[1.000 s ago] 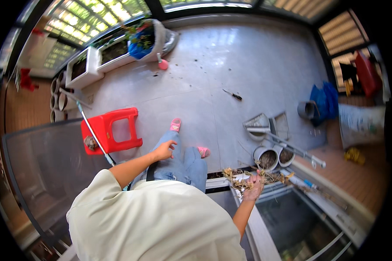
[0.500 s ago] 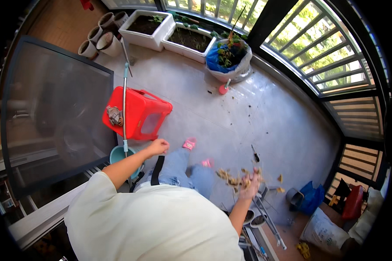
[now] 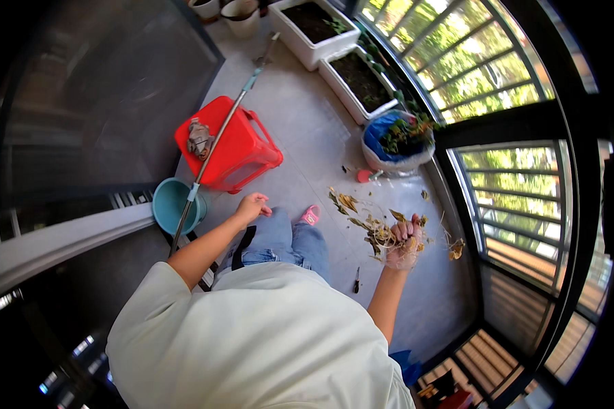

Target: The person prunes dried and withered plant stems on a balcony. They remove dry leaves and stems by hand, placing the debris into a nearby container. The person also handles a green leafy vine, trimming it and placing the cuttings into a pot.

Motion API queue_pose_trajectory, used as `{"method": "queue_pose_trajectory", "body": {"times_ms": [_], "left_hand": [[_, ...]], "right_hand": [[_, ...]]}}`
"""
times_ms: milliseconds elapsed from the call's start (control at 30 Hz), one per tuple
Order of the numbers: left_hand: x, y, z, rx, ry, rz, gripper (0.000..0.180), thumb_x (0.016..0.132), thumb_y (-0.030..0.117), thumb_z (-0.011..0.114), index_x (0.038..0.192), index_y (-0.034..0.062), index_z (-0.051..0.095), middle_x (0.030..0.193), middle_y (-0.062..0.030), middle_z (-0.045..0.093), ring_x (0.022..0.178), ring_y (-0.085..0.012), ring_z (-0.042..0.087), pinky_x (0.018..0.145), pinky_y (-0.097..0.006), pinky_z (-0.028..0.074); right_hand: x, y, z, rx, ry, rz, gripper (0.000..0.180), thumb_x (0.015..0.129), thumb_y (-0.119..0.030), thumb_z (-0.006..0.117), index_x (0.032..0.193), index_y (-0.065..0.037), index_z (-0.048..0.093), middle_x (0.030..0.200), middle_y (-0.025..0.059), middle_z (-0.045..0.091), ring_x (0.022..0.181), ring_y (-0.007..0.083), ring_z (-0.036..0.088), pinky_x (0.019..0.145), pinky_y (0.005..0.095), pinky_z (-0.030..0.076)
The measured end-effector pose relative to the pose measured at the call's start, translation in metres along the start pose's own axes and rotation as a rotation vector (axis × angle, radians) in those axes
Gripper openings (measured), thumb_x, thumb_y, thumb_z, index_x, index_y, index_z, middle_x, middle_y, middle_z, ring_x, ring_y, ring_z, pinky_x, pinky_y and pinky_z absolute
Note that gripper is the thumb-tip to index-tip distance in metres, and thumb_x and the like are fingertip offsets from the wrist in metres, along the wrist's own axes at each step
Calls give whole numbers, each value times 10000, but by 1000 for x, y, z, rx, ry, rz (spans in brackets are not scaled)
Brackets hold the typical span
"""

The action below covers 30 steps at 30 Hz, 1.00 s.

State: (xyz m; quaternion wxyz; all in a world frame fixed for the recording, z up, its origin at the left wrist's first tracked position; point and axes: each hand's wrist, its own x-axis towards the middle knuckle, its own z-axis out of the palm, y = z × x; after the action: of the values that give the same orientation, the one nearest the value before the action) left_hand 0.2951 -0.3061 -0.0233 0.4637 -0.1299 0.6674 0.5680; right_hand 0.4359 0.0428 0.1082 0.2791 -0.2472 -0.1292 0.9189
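A grey tiled balcony floor [image 3: 300, 129] lies beside the red stool [image 3: 226, 145], railed with green beyond. The right hand [image 3: 404, 242] clutches dry leaves [image 3: 375, 228] well right of the stool; the left hand [image 3: 251, 206], loosely curled and empty, hangs just below it.

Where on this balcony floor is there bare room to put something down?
Bare tile lies between the red stool and the white planters, and by the railing behind the right hand. It is crowded between that hand and the blue-lined pot, where dry leaves are scattered.
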Motion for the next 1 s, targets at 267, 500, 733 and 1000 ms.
{"method": "queue_pose_trajectory", "body": {"times_ms": [267,500,733,1000], "left_hand": [[9,-91,-124,251,797,-63,327,711,139,582,1001,8,509,910,-142,579,822,-266,577,729,-342,457],[61,-133,-231,321,1142,-43,481,741,302,597,1096,2,471,970,-190,568,956,-337,523,814,-375,420],[119,-112,-315,-260,725,-111,738,761,543,502,1289,78,281,1269,-146,379,1156,-269,381,897,-409,342],[155,-90,-338,-575,273,-123,853,696,512,607,1338,218,128,1292,-42,331,1159,-205,345,843,-440,359]], "right_hand": [[78,62,45,-295,42,306,222,896,-167,402,967,18,502,561,6,402,458,95,360,392,207,291],[128,214,71,-826,10,650,194,837,-186,528,964,-39,515,523,-36,336,388,76,290,348,215,222],[274,404,-87,-1653,-365,626,148,807,-180,530,905,-71,552,558,-6,424,446,103,411,397,226,316],[369,521,-210,-1806,-818,658,205,808,-257,512,970,-134,540,687,39,572,571,177,543,535,298,450]]}}
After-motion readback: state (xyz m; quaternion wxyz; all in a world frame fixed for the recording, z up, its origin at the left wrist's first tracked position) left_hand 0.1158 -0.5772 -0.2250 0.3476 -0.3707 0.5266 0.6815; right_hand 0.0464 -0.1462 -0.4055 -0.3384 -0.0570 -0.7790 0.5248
